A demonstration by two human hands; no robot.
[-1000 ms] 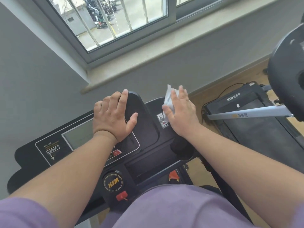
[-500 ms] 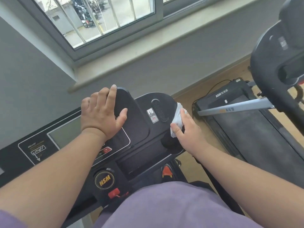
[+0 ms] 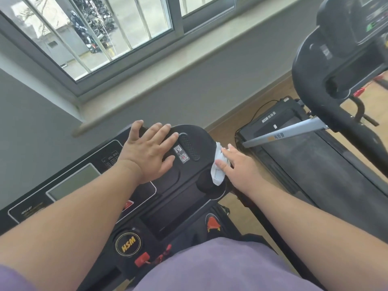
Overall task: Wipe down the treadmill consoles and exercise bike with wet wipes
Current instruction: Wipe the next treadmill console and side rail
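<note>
place: gym room | evidence: two treadmills (image 3: 315, 164) side by side | barred window (image 3: 105, 38), wood floor (image 3: 241, 118)

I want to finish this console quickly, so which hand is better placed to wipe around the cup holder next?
Right, probably. The right hand already holds the wet wipe at the console's right edge, beside the cup holder. The left hand lies flat on the console top without a wipe.
</note>
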